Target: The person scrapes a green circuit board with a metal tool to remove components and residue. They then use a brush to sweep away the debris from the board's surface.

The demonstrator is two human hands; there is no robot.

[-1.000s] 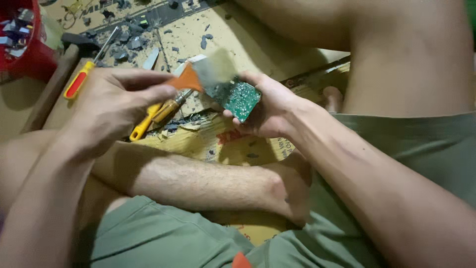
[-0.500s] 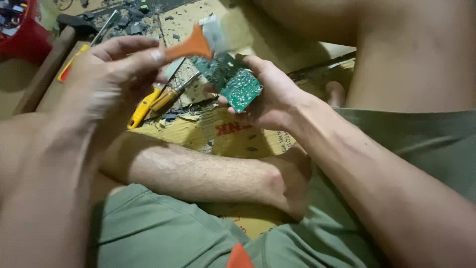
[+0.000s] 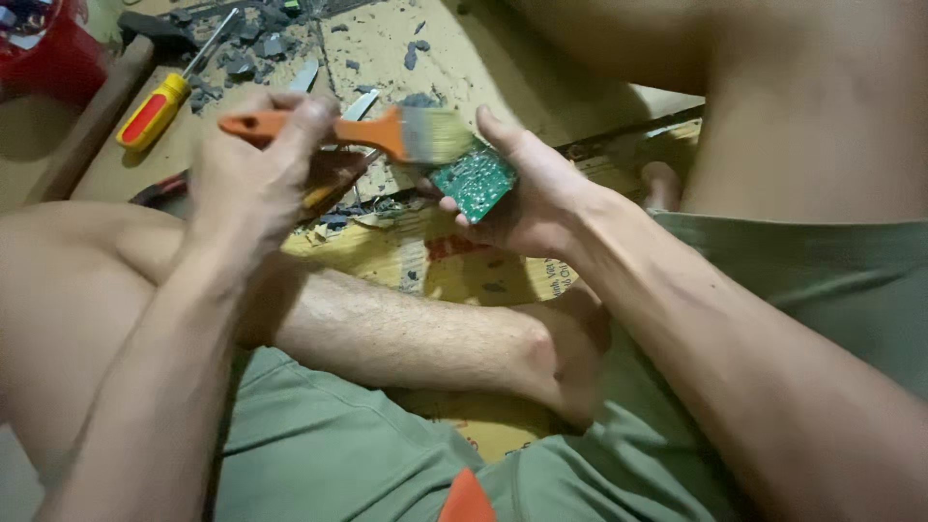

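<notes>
We sit cross-legged on a floor covered with flattened cardboard (image 3: 503, 58), and compared with the view a second ago our head has dipped a little, so the far-left corner of the cardboard shows more of its clutter. The red container (image 3: 58, 53) is at that corner, a wooden-handled hammer (image 3: 106, 106) lies slanting beside it, and a screwdriver with a yellow and red handle (image 3: 155, 108) rests just inside the hammer, near a scatter of dark broken bits (image 3: 242, 53) toward the far edge. The bigger change is in the hands. Our left hand (image 3: 256, 179) has closed its grip around the orange handle of a paintbrush (image 3: 387, 130), and where half a second ago the brush was lifted with its bristles pointing up and away, it now lies nearly level, with the bristles brought down onto the near edge of the small green circuit board (image 3: 476, 182). Our right hand (image 3: 532, 193) holds that board from below, fingers wrapped round its far side and thumb at its lower edge, above our shin and well off the cardboard. We judge that the brushing of the board's soldered face is under way, the stroke having moved from lifted to in contact.
</notes>
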